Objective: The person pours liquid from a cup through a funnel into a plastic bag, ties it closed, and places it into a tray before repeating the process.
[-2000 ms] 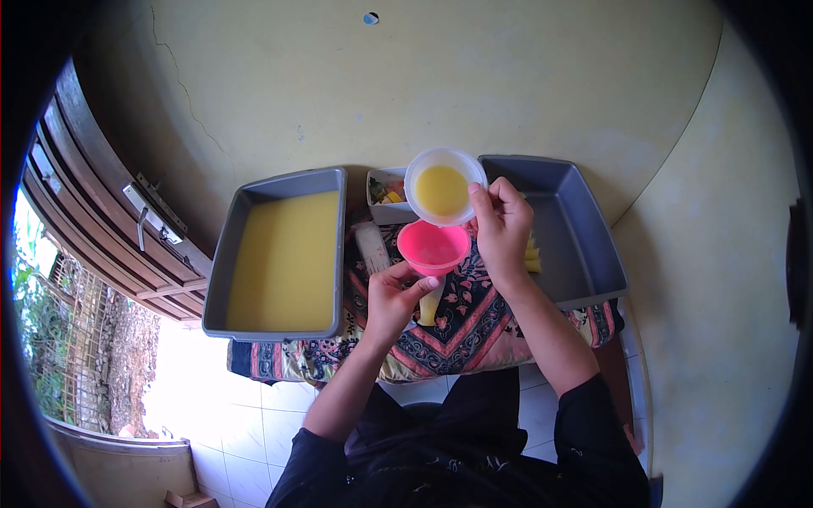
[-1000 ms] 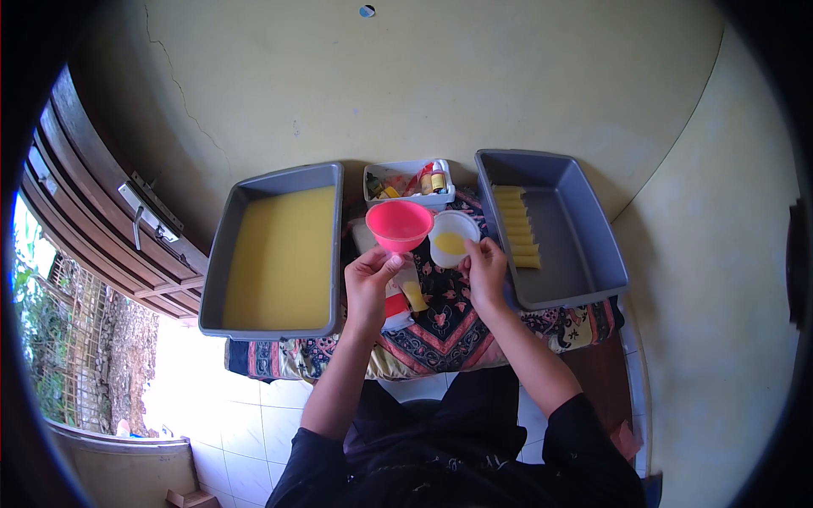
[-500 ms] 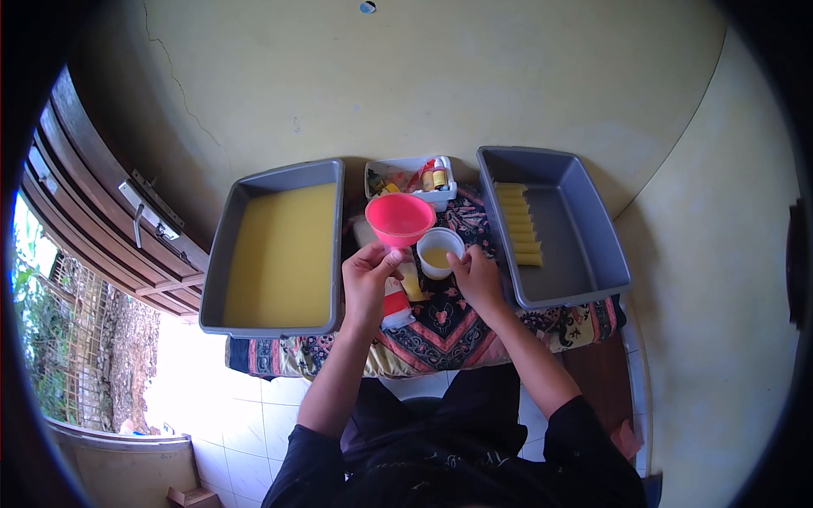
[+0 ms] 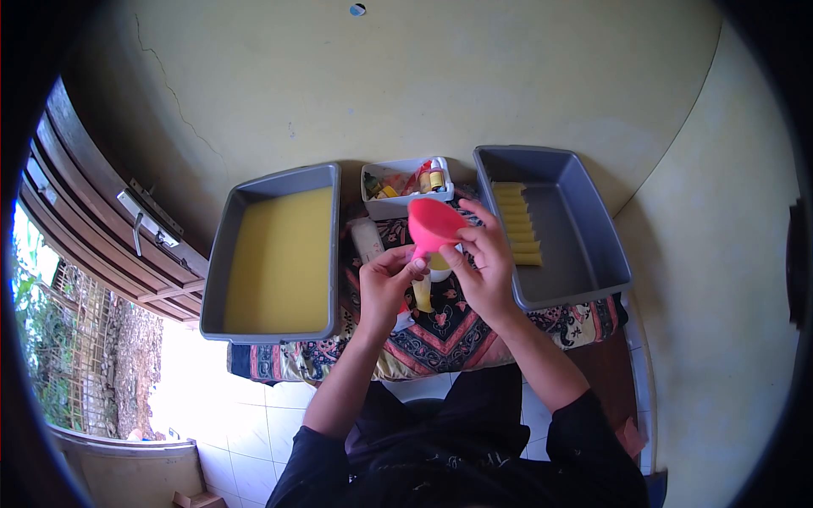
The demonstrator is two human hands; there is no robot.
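A pink funnel [image 4: 434,224] is tilted toward the right between my two hands. My left hand [image 4: 388,284] pinches near its narrow spout, with a clear plastic bag [image 4: 423,294] hanging below that holds some yellow liquid. The fingers of my right hand [image 4: 485,267] are on the funnel's rim. Partly hidden behind my hands, a small white cup [image 4: 440,273] with yellow liquid stands on the patterned cloth [image 4: 440,326].
At the left is a grey tub [image 4: 337,254] of yellow liquid [image 4: 284,258]. The right grey tub [image 4: 576,229] holds a row of filled yellow packets [image 4: 518,224]. A white basket [image 4: 385,203] of small bottles stands at the back.
My right hand has let go of the cup and moved up to the funnel. The funnel has tipped over to the right, and my left hand has shifted slightly right.
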